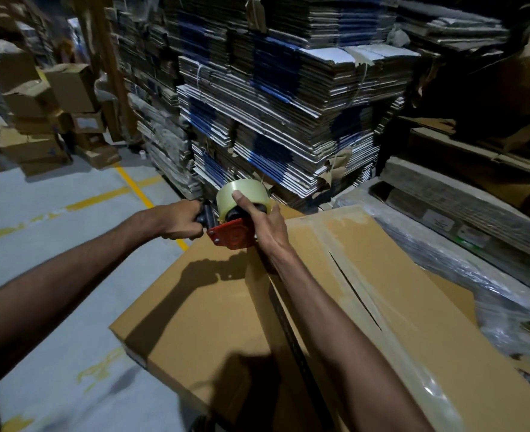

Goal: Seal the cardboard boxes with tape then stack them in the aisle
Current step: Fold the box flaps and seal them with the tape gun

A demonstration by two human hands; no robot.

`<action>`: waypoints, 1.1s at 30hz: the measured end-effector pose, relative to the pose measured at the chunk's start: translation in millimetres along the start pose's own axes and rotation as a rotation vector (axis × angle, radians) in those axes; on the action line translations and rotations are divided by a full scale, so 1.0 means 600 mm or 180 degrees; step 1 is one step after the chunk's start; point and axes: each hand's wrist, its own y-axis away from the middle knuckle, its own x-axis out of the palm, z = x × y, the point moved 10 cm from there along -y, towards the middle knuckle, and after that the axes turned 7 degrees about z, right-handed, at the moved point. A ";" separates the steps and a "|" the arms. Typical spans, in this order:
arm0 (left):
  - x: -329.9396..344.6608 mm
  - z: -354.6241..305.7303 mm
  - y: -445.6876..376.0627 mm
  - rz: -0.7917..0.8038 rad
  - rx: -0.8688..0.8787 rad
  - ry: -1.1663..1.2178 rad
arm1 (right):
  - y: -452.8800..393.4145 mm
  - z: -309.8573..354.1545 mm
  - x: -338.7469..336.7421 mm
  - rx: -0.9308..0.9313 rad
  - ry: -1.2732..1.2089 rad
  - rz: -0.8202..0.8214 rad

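Observation:
A large brown cardboard box (201,310) lies in front of me, its top flaps meeting at a dark seam under my right forearm. A red tape dispenser (232,235) with a clear tape roll (242,194) sits at the far end of that seam. My left hand (179,221) grips the dispenser's black handle. My right hand (263,222) holds the roll, thumb pressed on the tape. To the right lies a second brown box (382,275), with clear tape along its slightly gaping seam.
Tall stacks of flattened cartons (288,113) rise right behind the boxes. Plastic-wrapped bundles (491,275) lie at the right. Loose brown boxes (54,113) are piled at the far left on a grey floor with yellow lines (139,190).

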 end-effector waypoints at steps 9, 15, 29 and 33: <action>0.083 0.061 0.008 0.0045 -0.0027 -0.0153 | 0.053 -0.026 0.038 -0.0055 0.0703 -0.0164; 0.101 0.120 0.000 -0.0068 -0.0263 0.0097 | 0.047 -0.013 0.040 -0.0163 0.1167 0.0268; 0.285 0.159 -0.023 -0.0393 -0.1157 0.0460 | 0.034 -0.023 -0.014 -0.0873 0.2525 0.0270; 0.373 0.153 -0.044 0.0958 -0.0722 0.1350 | 0.033 -0.024 -0.025 -0.0910 0.2550 0.0260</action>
